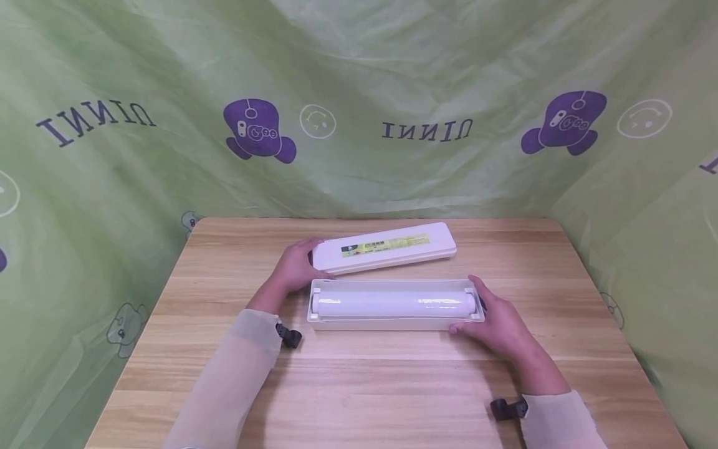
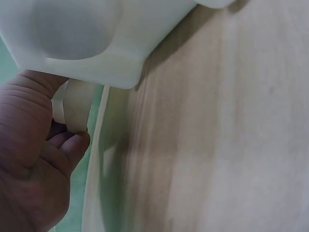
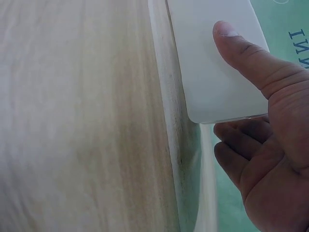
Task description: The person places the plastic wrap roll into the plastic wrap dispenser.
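A long white cling film box (image 1: 387,324) stands uncovered on the wooden table, with a shiny roll of cling film (image 1: 387,304) lying lengthwise inside. My right hand (image 1: 502,324) grips its right end, the thumb on the front wall (image 3: 217,72) and the fingers round the far side. Behind the box, its white lid (image 1: 392,249) lies slightly slanted, a yellow-green label facing up. My left hand (image 1: 297,265) holds the lid's left end between thumb and fingers. In the left wrist view that lid end (image 2: 77,106) shows below the box's end (image 2: 125,67), which partly covers the thumb.
The wooden table (image 1: 359,386) reaches back to a green printed curtain (image 1: 359,168) that hangs behind and on both sides. A small black wrist camera (image 1: 288,335) sits at the left sleeve and another black camera (image 1: 507,410) at the right sleeve.
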A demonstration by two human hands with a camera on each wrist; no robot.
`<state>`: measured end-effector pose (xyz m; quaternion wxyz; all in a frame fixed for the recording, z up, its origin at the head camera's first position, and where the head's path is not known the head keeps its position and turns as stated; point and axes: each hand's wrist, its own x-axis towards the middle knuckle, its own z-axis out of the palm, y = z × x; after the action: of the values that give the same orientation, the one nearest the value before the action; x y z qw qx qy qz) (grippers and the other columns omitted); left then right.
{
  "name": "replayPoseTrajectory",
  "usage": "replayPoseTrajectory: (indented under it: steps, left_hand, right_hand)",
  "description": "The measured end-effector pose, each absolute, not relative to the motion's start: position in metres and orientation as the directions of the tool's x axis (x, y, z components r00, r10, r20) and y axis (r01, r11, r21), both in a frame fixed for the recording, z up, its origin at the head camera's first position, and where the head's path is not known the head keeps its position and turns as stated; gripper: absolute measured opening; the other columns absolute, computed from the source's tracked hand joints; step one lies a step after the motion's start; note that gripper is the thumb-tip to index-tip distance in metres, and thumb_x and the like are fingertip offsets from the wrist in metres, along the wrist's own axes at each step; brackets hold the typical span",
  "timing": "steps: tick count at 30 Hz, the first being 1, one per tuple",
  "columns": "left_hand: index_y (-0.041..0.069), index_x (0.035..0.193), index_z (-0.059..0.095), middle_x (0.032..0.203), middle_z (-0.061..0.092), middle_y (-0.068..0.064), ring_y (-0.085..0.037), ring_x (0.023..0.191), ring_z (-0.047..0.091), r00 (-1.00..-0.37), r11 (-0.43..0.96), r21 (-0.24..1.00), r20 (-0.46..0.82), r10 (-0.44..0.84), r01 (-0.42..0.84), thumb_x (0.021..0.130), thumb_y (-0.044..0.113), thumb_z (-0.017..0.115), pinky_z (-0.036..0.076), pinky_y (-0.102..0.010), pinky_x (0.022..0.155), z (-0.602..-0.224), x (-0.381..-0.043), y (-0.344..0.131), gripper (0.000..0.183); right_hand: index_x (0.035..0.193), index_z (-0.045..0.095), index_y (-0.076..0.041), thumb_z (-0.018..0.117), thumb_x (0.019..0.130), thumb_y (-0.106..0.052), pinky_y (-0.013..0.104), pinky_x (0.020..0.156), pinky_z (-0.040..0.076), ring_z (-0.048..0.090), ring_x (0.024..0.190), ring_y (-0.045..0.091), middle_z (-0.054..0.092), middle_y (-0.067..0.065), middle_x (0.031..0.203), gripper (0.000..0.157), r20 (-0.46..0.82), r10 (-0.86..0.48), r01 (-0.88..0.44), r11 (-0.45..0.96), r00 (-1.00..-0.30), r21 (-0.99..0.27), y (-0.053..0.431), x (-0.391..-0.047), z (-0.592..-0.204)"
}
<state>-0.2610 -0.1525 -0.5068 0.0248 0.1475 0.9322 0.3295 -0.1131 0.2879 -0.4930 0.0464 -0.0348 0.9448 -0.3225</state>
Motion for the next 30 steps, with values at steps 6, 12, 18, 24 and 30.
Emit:
replayPoseTrajectory:
  steps: [6,12,18,24,30]
  left_hand:
    - [0.012,0.143,0.051,0.147,0.047,-0.012,-0.034,0.134,0.042,-0.959,0.730,0.638,0.051,0.279,0.246,0.055,0.044,0.094,0.031,-0.049,0.113,-0.500,-0.260,-0.153,0.102]
    - [0.015,0.139,0.056,0.142,0.053,-0.007,-0.029,0.127,0.050,-0.961,0.710,0.660,0.067,0.268,0.244,0.054,0.040,0.095,0.037,-0.045,0.109,-0.496,-0.261,-0.153,0.097]
    - [0.017,0.139,0.056,0.145,0.050,-0.003,-0.025,0.131,0.046,-0.968,0.700,0.680,0.063,0.243,0.220,0.053,0.042,0.095,0.035,-0.042,0.111,-0.491,-0.260,-0.154,0.098]
    - [0.016,0.138,0.056,0.145,0.050,-0.002,-0.024,0.131,0.045,-0.965,0.690,0.687,0.064,0.253,0.227,0.052,0.043,0.095,0.036,-0.043,0.111,-0.484,-0.259,-0.155,0.098]
    - [0.016,0.138,0.056,0.142,0.052,-0.002,-0.022,0.127,0.048,-0.966,0.692,0.688,0.057,0.252,0.221,0.052,0.043,0.095,0.039,-0.041,0.108,-0.481,-0.258,-0.155,0.097]
  right_hand:
    - [0.159,0.015,-0.015,0.085,0.063,-0.061,0.061,0.104,0.037,0.044,0.128,0.049,0.044,0.029,0.144,0.127,-0.080,-0.093,-0.025,0.792,-0.992,-0.610,0.288,-0.113,-0.492]
    - [0.159,0.014,-0.014,0.085,0.064,-0.060,0.061,0.105,0.036,0.043,0.129,0.048,0.042,0.029,0.145,0.127,-0.083,-0.096,-0.025,0.790,-0.992,-0.613,0.288,-0.113,-0.491]
    - [0.158,0.015,-0.012,0.083,0.064,-0.062,0.062,0.103,0.038,0.045,0.126,0.050,0.043,0.031,0.143,0.127,-0.066,-0.115,-0.053,0.800,-0.991,-0.597,0.289,-0.113,-0.491]
    - [0.159,0.012,-0.013,0.083,0.064,-0.062,0.062,0.107,0.033,0.038,0.132,0.050,0.036,0.029,0.149,0.128,-0.081,-0.129,-0.056,0.802,-0.988,-0.595,0.288,-0.114,-0.487]
    - [0.159,0.009,-0.015,0.084,0.064,-0.061,0.061,0.111,0.027,0.029,0.139,0.047,0.026,0.025,0.156,0.130,-0.083,-0.149,-0.069,0.794,-0.985,-0.604,0.288,-0.115,-0.484]
